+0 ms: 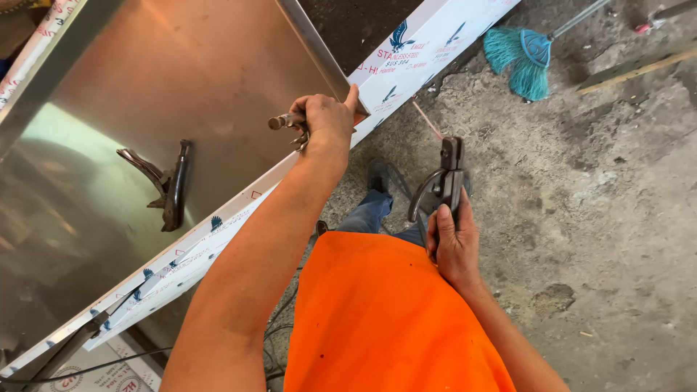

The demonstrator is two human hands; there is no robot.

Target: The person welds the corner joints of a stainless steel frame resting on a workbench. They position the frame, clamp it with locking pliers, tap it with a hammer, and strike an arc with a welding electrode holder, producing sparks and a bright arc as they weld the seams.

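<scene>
The left hand point(327, 116) has its fingers wrapped tight around a clamp tool point(287, 123) at the corner of a shiny metal box point(174, 87). The right hand point(454, 243) grips a dark welding holder point(444, 181) over the grey floor point(602, 189). Another clamp point(165, 185) lies inside the box. A teal broom point(519, 58) rests nearby. An orange shirt point(385, 312) hides the legs.

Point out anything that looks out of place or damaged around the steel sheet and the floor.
Nothing looks damaged. Two things stand out mildly: locking pliers lie loose on the bare stainless sheet, apart from both hands, and a teal broom lies flat on the rough, gritty concrete floor.
</scene>
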